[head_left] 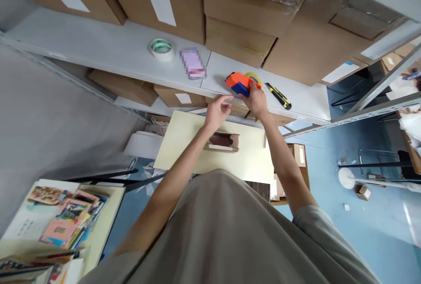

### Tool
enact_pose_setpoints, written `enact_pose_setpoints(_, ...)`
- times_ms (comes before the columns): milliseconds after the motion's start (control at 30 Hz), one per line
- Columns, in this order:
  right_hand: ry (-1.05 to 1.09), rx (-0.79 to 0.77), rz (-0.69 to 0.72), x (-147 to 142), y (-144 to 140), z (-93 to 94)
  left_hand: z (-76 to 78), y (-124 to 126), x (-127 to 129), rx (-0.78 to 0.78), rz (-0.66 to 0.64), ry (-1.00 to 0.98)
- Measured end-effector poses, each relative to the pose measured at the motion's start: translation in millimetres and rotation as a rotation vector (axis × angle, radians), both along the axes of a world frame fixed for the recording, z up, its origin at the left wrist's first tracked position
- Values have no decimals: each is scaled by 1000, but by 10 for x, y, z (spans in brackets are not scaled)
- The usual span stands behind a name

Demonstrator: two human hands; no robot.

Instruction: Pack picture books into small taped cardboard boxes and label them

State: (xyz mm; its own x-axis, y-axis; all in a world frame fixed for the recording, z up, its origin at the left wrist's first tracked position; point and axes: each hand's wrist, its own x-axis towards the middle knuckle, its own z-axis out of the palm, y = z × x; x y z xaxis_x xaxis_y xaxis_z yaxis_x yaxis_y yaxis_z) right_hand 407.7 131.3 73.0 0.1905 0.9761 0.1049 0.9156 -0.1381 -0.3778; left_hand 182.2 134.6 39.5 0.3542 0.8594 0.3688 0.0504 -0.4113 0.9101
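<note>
My right hand (257, 100) grips an orange and blue tape dispenser (240, 83) that rests on the white shelf (108, 47) in front of me. My left hand (217, 111) hovers just left of it at the shelf's edge, fingers loosely curled, holding nothing. Below my hands a small open cardboard box (223, 141) sits on a pale yellow table (184, 143).
On the shelf lie a roll of tape (162, 49), a pink phone-like item (193, 63) and a yellow and black utility knife (278, 96). Large cardboard boxes (250, 8) stand behind them. A second table at lower left holds stacked colourful booklets (70, 222). Blue floor lies right.
</note>
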Motion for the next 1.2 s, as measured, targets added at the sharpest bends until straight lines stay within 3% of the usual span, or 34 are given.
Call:
enact_pose_setpoints(133,578,98,43,-405,-783,-234,-319,-645,-400,-212,55,-122)
enact_pose_setpoints(233,963,60,36,-851,-1328,-427,-478,-1101,-657,-327,38,-127)
enact_pose_setpoints(333,1049,-30,-56,-1239,-1643,-550,-563,-1389,-843,-384,41,-65)
enact_pose_setpoints(433,1075,-121,-110,-1494,-1754,-613,-588,-1508,-979,-418,67,17)
enact_pose_setpoints(667,968,-223,-106,-1692,-1847,-753,-528,-1538,-1254,-400,-39,101)
enact_pose_setpoints(800,845,-285,-42,-1627,-1948,-751,-527,-1326,-1459,-500,-59,35)
enact_pose_setpoints(967,708,-411,55,-1579,-2026,-591,-543,-925,-1628,-727,-160,-40)
enact_pose_setpoints(1200,577,-572,121,-1588,-2038,-329,-698,-782,-1695,-727,-206,-45)
